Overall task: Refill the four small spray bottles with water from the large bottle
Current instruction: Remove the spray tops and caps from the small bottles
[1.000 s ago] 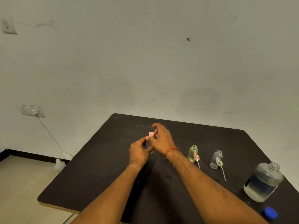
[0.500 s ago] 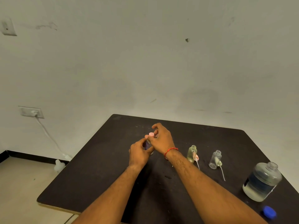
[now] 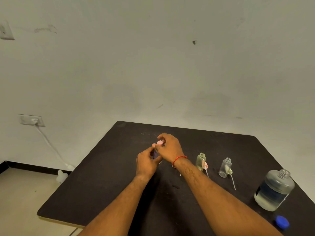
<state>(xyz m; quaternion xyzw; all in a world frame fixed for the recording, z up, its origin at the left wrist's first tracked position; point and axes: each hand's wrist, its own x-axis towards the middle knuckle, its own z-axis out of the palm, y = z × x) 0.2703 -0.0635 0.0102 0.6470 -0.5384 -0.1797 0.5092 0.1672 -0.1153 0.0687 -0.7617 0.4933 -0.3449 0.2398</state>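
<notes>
A dark table (image 3: 102, 193) fills the lower part of the view. Its rounded near-left corner lies far to the left of the large bottle (image 3: 274, 191), and a broad bare stretch of tabletop runs from that edge to the hands.

Well left of the large bottle, near the table's middle, the left hand (image 3: 146, 163) curls its fingers round a small purple spray bottle (image 3: 155, 153). The bottle is upright and its base is hidden. On the side nearer the large bottle, the right hand (image 3: 170, 148) pinches the pink spray cap (image 3: 159, 143) at that bottle's top.

Between the hands and the large bottle stand a yellowish small bottle (image 3: 200, 161) and then a clear small bottle (image 3: 225, 167). Both are open, stand apart with clear gaps, and have a spray head lying beside them.

The large bottle stands uncapped and part full near the table's right edge. Its blue cap (image 3: 282, 222) lies in front of it, nearer the viewer.
</notes>
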